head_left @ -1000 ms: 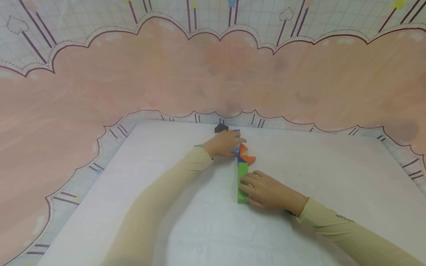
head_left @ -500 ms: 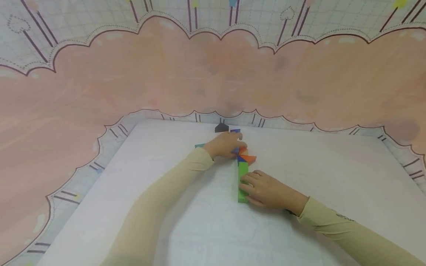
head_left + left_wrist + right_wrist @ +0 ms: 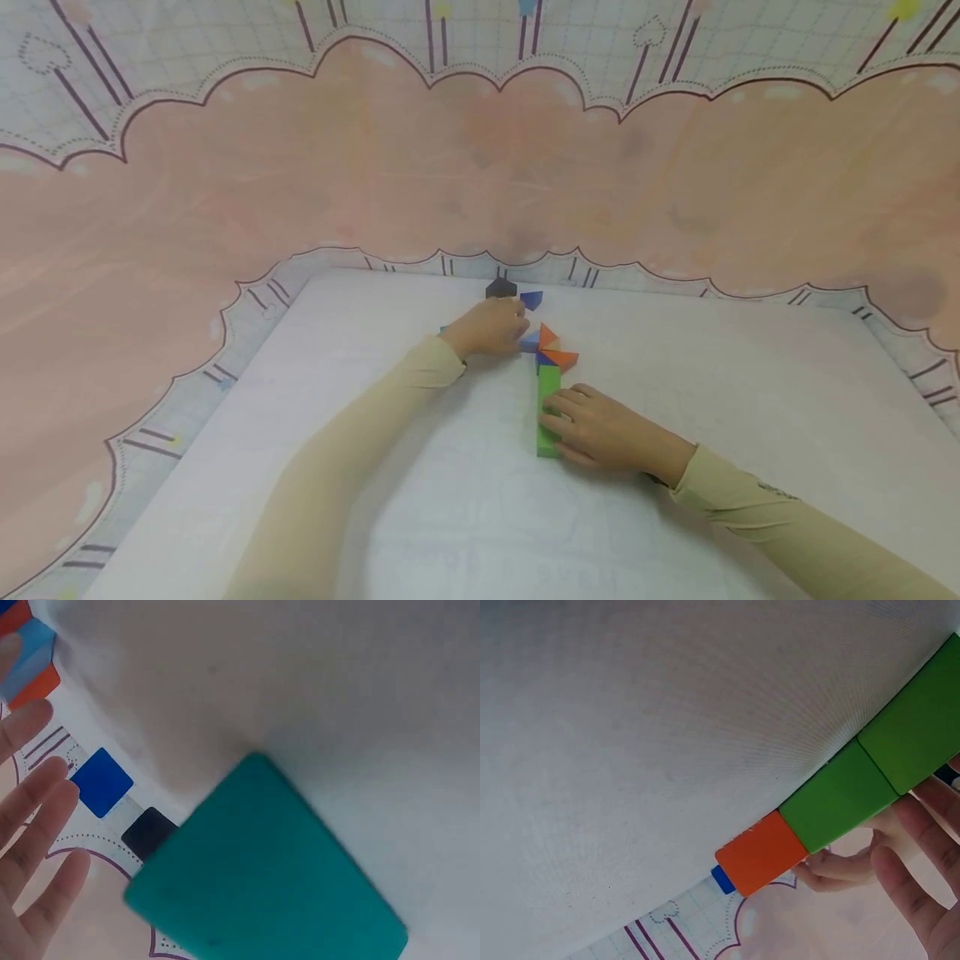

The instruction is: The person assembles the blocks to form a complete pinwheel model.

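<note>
My left hand (image 3: 487,325) hovers left of a pinwheel-like cluster, its fingers spread and holding nothing in the left wrist view. The cluster has a light blue block (image 3: 529,342), two orange blocks (image 3: 564,359) and a dark blue piece (image 3: 545,361). Below it, a green strip runs toward me; two green blocks (image 3: 840,795) show end to end in the right wrist view. My right hand (image 3: 600,427) rests its fingertips on that strip from the right. A teal block (image 3: 270,862) lies near my left wrist, mostly hidden in the head view.
A black block (image 3: 501,288) stands at the table's far edge, with a separate dark blue block (image 3: 532,300) just right of it. The white table (image 3: 750,375) extends to both sides. A patterned cloth (image 3: 480,167) rises behind it.
My left hand has drawn back leftward from the cluster, uncovering the light blue block and more of the dark blue block behind. My right hand stays on the green strip.
</note>
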Action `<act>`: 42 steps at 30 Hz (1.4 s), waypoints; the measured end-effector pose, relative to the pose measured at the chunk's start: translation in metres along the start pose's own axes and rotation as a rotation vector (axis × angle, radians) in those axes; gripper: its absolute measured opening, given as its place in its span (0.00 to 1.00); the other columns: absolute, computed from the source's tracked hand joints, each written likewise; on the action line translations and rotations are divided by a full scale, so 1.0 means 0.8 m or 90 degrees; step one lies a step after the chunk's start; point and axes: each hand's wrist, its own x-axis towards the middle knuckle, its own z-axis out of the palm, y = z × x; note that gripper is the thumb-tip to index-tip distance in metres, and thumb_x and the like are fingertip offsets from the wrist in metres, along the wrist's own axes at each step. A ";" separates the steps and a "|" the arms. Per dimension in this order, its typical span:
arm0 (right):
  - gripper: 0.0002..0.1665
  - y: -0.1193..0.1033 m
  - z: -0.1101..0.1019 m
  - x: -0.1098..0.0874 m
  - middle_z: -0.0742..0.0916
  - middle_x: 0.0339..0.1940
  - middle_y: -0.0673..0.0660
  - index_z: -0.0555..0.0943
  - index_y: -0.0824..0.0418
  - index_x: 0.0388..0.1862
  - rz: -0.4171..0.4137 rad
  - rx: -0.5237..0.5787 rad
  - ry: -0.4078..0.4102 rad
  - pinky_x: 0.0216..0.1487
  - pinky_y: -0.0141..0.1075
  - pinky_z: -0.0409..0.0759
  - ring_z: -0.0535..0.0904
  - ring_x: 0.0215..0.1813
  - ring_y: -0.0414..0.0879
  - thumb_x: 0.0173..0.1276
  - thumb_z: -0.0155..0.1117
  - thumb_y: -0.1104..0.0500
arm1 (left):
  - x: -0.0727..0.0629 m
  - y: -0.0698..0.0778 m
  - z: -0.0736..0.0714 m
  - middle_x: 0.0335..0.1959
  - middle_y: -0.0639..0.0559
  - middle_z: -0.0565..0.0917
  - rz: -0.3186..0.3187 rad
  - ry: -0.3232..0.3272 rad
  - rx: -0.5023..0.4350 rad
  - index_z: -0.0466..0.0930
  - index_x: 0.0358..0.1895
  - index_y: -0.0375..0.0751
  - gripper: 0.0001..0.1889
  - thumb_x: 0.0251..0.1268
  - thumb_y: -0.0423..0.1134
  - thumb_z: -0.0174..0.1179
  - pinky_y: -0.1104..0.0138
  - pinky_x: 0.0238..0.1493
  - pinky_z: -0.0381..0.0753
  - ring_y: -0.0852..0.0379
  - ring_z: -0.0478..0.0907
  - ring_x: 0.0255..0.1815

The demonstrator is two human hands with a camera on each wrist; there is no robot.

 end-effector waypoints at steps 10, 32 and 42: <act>0.18 0.000 0.001 -0.001 0.82 0.49 0.52 0.77 0.55 0.49 -0.005 -0.006 0.017 0.54 0.42 0.77 0.77 0.53 0.46 0.61 0.62 0.50 | 0.006 0.010 0.005 0.48 0.51 0.79 0.009 0.004 -0.001 0.80 0.45 0.47 0.22 0.61 0.61 0.55 0.59 0.58 0.73 0.55 0.75 0.50; 0.18 -0.001 -0.001 -0.002 0.82 0.50 0.53 0.77 0.55 0.50 -0.002 -0.003 0.012 0.54 0.42 0.76 0.77 0.54 0.46 0.62 0.61 0.50 | -0.002 0.011 0.000 0.46 0.51 0.79 0.024 0.003 -0.009 0.80 0.45 0.47 0.12 0.65 0.48 0.57 0.63 0.50 0.74 0.54 0.75 0.46; 0.18 0.001 0.001 -0.001 0.82 0.50 0.53 0.77 0.56 0.50 0.000 0.010 0.007 0.55 0.42 0.76 0.77 0.54 0.47 0.63 0.60 0.51 | -0.026 -0.004 -0.005 0.47 0.50 0.79 -0.011 0.023 -0.039 0.79 0.47 0.46 0.15 0.63 0.49 0.57 0.60 0.53 0.74 0.53 0.76 0.48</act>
